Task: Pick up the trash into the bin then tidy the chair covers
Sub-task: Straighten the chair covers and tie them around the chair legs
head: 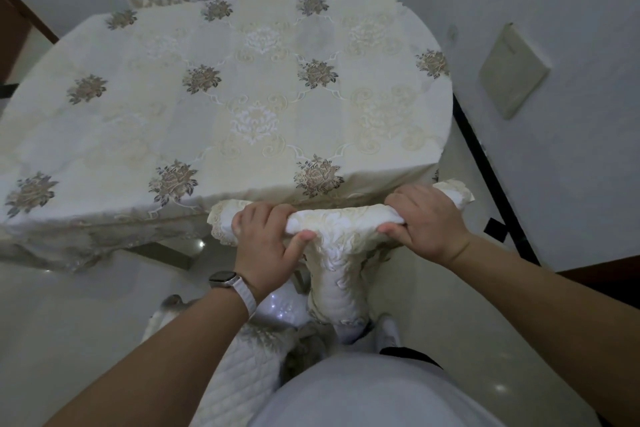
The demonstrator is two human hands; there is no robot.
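- The left hand (266, 236) grips the white embroidered fabric chair cover (346, 222) where it bunches over the top of the chair back. Its fingers curl over the far side and the thumb pinches from the near side.
- The right hand (422, 225) holds the same cover likewise, nearer its right corner. The fabric between the two thumbs is drawn taut, probably so it can be pulled square over the back.
- Below the thumbs the cover hangs in a narrow, gathered fold, so it looks not yet smoothed.
- Just beyond the fingertips runs the edge of the cream flower-embroidered tablecloth (242, 97).
- Below the left wrist lies a white quilted seat cover (242, 371), partly hidden by the arm.
- No trash or bin shows, so I judge this to be the covers step.
- The grey wristwatch on a white band (225, 279) has a dark face. No writing is readable, though the dim light may hide small labels.
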